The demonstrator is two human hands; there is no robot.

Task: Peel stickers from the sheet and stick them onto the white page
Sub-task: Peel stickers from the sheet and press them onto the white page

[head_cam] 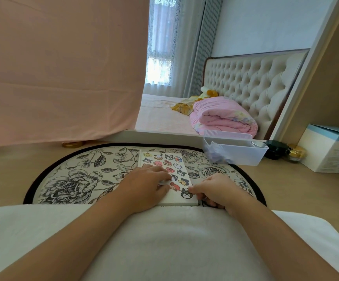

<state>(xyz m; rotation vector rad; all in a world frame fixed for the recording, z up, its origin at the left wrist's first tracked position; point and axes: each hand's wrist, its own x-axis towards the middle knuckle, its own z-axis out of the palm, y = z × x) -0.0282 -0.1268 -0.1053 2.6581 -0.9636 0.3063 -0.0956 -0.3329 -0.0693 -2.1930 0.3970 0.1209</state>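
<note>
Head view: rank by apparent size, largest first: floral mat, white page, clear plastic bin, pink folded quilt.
1. floral mat
2. pink folded quilt, though it lies farther from the camera
3. white page and clear plastic bin look alike; hands cover part of the page, so no ranking.

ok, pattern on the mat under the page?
Black-and-white floral print with a dark border, on the mat; clearest in the head view.

Tufted headboard [251, 86] — curtained window [160, 41], daylight
</note>
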